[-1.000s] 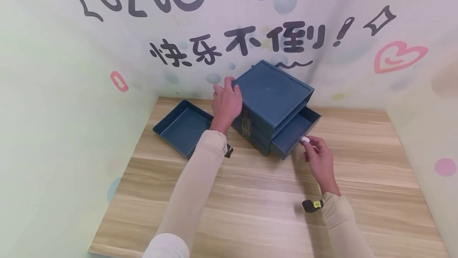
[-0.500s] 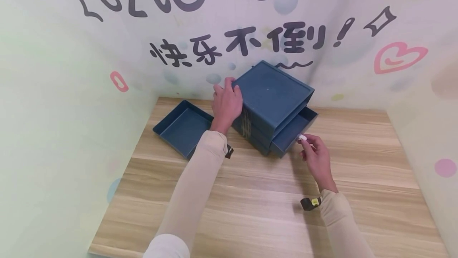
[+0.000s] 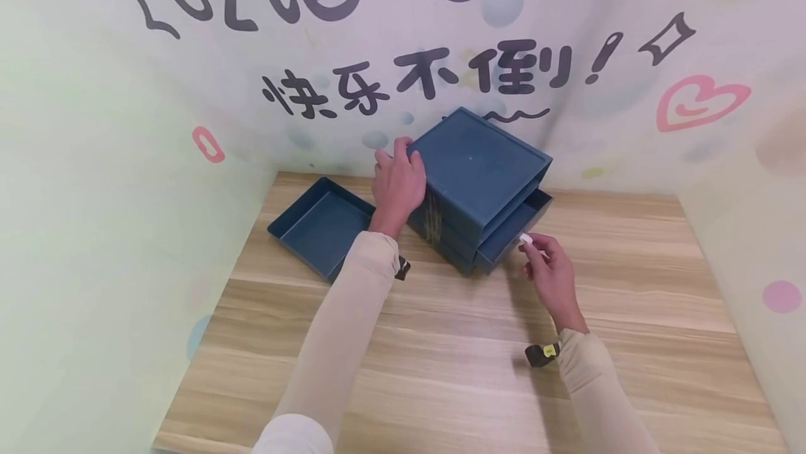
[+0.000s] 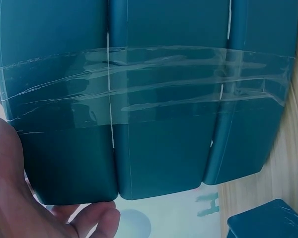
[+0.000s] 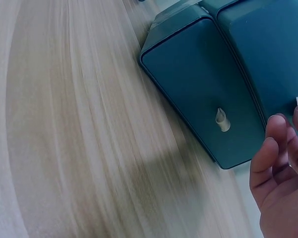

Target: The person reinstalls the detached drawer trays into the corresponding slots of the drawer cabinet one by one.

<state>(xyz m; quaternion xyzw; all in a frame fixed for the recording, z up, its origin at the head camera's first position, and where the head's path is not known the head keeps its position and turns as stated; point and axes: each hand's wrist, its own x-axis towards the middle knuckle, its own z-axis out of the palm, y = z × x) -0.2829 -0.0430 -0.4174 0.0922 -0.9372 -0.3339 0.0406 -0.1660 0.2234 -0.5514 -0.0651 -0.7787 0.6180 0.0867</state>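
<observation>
A dark blue unit (image 3: 478, 160) of three stacked compartments stands at the back of the table, bound with clear tape (image 4: 154, 89) along its side. My left hand (image 3: 399, 185) grips its rear left edge, fingers curled round the back. At the front right, the middle drawer (image 3: 508, 233) sticks partly out of the unit. My right hand (image 3: 554, 279) pinches the small white pull tab (image 3: 525, 238) on that drawer's front. In the right wrist view the bottom drawer (image 5: 193, 74) is closed and bears its own pale tab (image 5: 222, 121). The top compartment has an open front.
A loose shallow blue drawer (image 3: 324, 223) lies on the wood-grain table (image 3: 453, 370) to the left, partly behind my left forearm. A printed wall (image 3: 352, 41) rises right behind the unit, with side walls left and right.
My right hand has moved left and away from me, and the middle drawer has slid further into the unit. My left hand has stayed on the rear edge.
</observation>
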